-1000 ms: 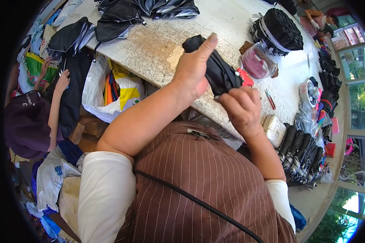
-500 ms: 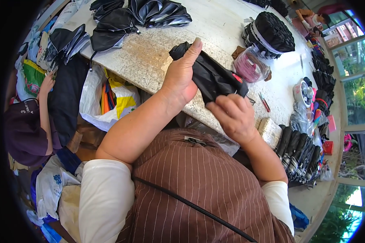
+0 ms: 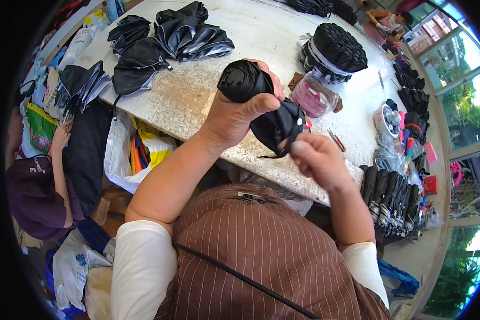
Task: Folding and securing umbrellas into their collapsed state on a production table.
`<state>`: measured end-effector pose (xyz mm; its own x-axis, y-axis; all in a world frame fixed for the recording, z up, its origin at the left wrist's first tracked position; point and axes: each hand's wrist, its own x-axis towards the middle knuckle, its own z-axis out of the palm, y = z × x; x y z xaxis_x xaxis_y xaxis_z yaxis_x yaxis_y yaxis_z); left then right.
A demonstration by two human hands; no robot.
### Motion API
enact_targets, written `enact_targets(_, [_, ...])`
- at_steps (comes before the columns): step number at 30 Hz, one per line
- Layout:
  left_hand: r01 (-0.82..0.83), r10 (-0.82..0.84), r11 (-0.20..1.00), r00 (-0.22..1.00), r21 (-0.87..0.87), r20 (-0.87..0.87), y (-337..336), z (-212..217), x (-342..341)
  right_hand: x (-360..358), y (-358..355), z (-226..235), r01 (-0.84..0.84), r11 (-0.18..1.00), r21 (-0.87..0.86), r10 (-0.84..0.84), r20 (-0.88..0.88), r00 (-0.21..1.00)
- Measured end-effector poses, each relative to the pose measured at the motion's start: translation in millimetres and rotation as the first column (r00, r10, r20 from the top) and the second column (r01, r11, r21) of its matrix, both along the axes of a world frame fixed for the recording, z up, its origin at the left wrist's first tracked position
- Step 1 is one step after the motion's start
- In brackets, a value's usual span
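A folded black umbrella [image 3: 261, 101] is held over the near edge of a speckled stone table [image 3: 186, 101]. My left hand [image 3: 232, 117] wraps around its upper end, thumb across the fabric. My right hand [image 3: 317, 160] pinches the thin black strap at the umbrella's lower end. The strap's loose tail hangs below the bundle.
Several unfolded black umbrellas [image 3: 165, 40] lie at the table's far left. A tied bundle of black umbrellas [image 3: 333, 50] and a clear bag of pink parts [image 3: 314, 96] sit to the right. Rolled umbrellas [image 3: 392, 202] stand by the right edge. A seated person [image 3: 37, 186] is at left.
The umbrella has swung up from lying slanted to nearly end-on toward me. My right hand moved from beneath the bundle to its strap.
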<state>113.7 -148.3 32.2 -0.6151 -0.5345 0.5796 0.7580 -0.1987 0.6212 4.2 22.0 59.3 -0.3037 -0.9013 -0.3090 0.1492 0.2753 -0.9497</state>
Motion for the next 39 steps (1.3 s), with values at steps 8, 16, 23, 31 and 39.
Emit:
enact_targets(8, [0.127, -0.196, 0.810, 0.979, 0.573, 0.060, 26, 5, -9, 34, -18, -80, -0.117, 0.991, -0.064, 0.108, -0.118, 0.987])
enact_targets(16, [0.191, -0.348, 0.773, 0.925, 0.605, 0.151, 25, -25, -3, -37, -7, -81, 0.122, 0.969, -0.215, -0.121, 0.018, 0.992])
enact_targets(23, [0.075, -0.307, 0.800, 0.904, 0.595, 0.298, 35, -26, -5, -27, -20, -76, 0.225, 0.957, -0.182, -0.139, 0.391, 0.910])
enact_targets(31, [-0.078, -0.198, 0.828, 0.886, 0.555, 0.420, 37, -48, -7, -32, -17, -93, 0.230, 0.953, -0.200, -0.121, 0.443, 0.888])
enact_targets(39, [-0.146, -0.157, 0.829, 0.866, 0.540, 0.475, 39, -49, -1, -33, -11, -100, 0.149, 0.967, -0.207, -0.037, 0.467, 0.884])
